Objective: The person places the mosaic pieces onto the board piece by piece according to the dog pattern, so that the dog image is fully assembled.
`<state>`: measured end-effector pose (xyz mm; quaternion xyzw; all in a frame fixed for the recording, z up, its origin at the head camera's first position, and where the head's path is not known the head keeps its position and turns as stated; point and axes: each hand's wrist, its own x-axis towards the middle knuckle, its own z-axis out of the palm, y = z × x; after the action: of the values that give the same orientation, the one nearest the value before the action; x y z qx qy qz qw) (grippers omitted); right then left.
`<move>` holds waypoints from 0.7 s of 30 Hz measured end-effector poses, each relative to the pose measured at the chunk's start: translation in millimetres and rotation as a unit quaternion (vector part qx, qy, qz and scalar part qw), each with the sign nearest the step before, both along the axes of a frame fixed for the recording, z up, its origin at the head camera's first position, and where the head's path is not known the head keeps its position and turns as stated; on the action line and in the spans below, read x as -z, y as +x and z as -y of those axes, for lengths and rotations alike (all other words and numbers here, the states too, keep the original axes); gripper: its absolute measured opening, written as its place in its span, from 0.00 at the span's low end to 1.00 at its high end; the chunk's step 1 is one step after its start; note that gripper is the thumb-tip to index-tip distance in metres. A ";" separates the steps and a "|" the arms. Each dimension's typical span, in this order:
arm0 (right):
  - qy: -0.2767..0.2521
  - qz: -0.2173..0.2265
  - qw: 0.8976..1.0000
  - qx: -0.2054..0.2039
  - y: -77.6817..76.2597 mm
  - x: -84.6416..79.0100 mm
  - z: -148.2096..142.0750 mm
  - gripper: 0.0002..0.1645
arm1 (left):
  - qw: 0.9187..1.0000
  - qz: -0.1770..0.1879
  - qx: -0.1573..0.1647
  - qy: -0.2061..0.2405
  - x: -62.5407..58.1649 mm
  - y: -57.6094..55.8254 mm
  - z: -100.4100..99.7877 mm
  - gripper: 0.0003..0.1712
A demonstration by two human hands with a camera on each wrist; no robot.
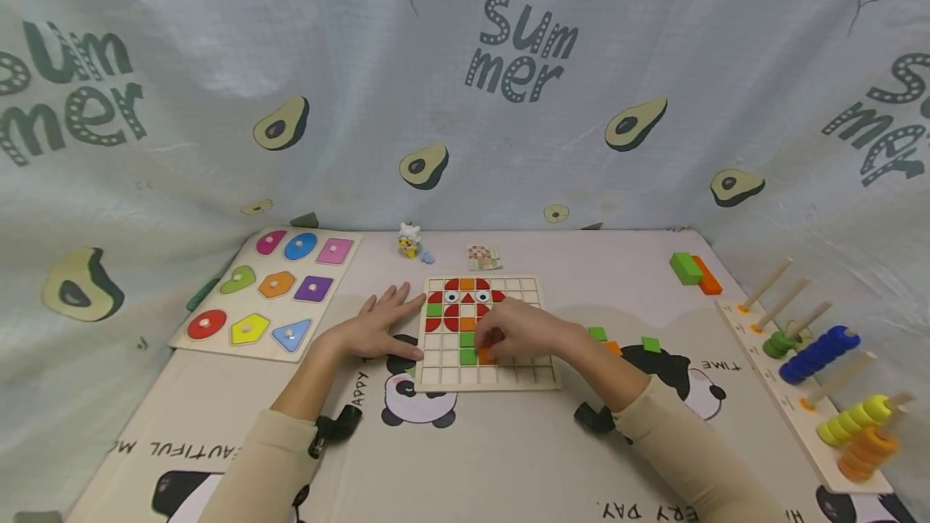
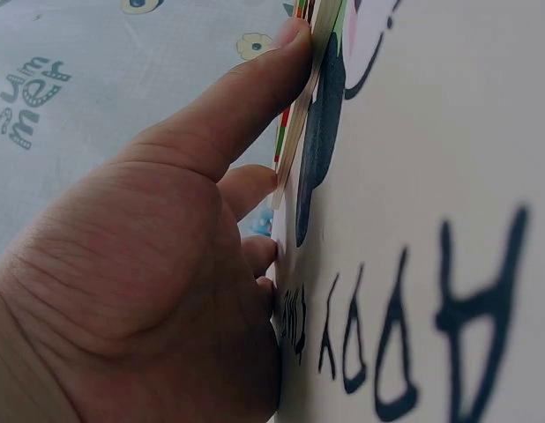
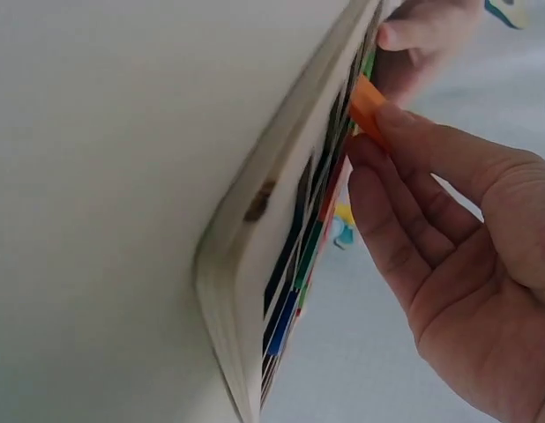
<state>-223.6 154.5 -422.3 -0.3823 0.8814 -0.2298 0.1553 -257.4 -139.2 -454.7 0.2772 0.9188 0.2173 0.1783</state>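
Note:
A wooden grid board [image 1: 443, 378] lies on the table with red, green, orange and white tiles in its upper squares, two of them printed with eyes. My left hand [image 1: 374, 328] rests at the board's left side, fingers spread, thumb and index fingertip touching its edge. Between thumb and fingers my right hand [image 1: 517, 328] pinches a small orange tile [image 3: 367, 106]. In the right wrist view this tile is tilted, one end right at the board's face. In the head view it is beside a column of green tiles [image 1: 467, 356]. Part of the pattern is hidden behind my right hand.
Loose green tiles [image 1: 651, 344] and an orange one lie past my right wrist. A shape puzzle board [image 1: 291, 349] is at left, a peg board with coloured rings [image 1: 819, 450] at right. Green and orange blocks [image 1: 686, 269], a figurine [image 1: 409, 240] and a picture card [image 1: 483, 257] stand farther back.

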 end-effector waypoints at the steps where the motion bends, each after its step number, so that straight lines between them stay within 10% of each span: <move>1: 0.001 -0.003 1.000 -0.001 0.3 -0.5 0.3 0.07 | 1.000 -0.002 0.000 -0.001 0.0 -0.3 0.2 0.59; 14: 0.054 -0.059 0.997 -0.020 9.7 -5.1 -2.6 0.11 | 1.000 -0.006 0.002 0.004 1.3 -0.6 1.0 0.59; 21: -0.003 -0.067 0.997 0.050 9.7 -29.4 -61.9 0.16 | 1.000 -0.003 0.000 0.001 2.2 -1.7 1.2 0.59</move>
<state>-213.9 216.4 -392.8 -0.3531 0.9069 -0.2142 0.0830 -259.1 -140.4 -456.9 0.2779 0.9190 0.2180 0.1752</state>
